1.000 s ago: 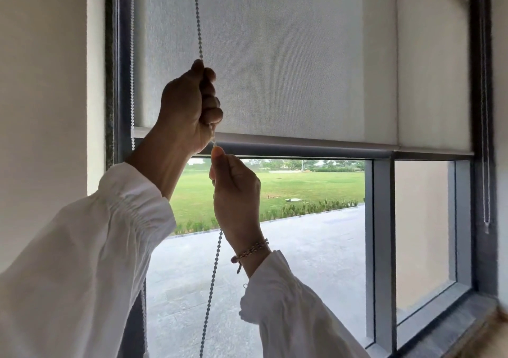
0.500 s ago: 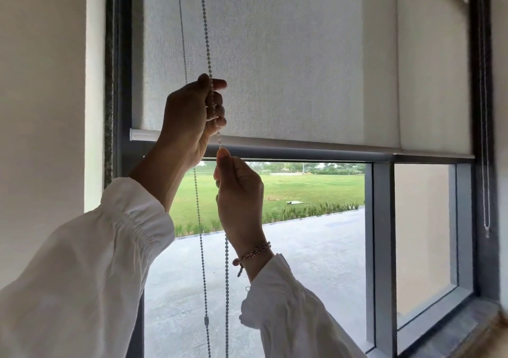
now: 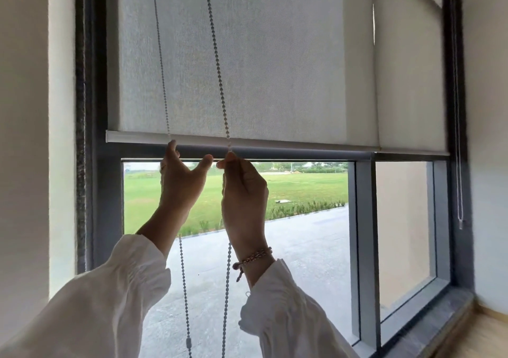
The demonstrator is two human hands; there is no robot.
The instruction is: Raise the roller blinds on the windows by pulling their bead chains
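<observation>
Right hand (image 3: 243, 190) grip pinches the bead chain (image 3: 220, 88); left hand (image 3: 182, 177) spread, seemingly released; no legible writing

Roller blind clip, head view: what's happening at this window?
A person in white sleeves is working the bead chain of a grey roller blind. The right hand pinches one strand just below the blind's bottom rail; the left hand is open with fingertips at the other strand. The blind covers the upper window; lawn shows below.
</observation>
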